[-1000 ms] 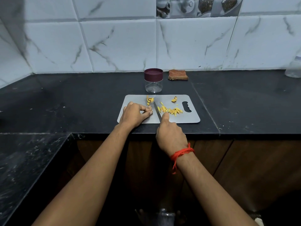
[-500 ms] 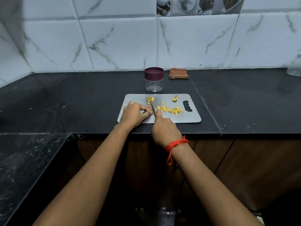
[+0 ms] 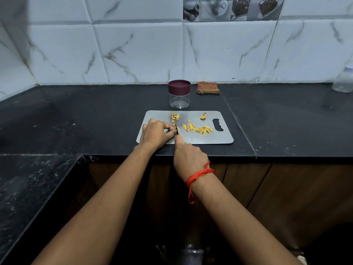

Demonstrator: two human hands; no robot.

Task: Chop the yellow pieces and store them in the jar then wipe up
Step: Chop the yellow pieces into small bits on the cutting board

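Observation:
A grey cutting board (image 3: 225, 138) lies on the black counter. Chopped yellow pieces (image 3: 198, 129) are strewn across its middle, with smaller heaps at the back (image 3: 175, 117) and back right (image 3: 203, 116). My left hand (image 3: 155, 133) pinches one yellow piece (image 3: 178, 130) down on the board's left part. My right hand (image 3: 188, 157) grips a knife whose blade is mostly hidden behind the hand, right beside that piece. Behind the board stands a clear jar (image 3: 179, 94) with a maroon lid on.
A folded brown checked cloth (image 3: 207, 87) lies against the tiled wall to the right of the jar. A clear plastic bottle (image 3: 343, 81) stands at the far right. The counter turns a corner at the left (image 3: 28, 188). Wooden cabinet fronts sit below.
My right hand has drawn the knife left and back toward me, up against the piece under my left fingers. The left hand has stayed put.

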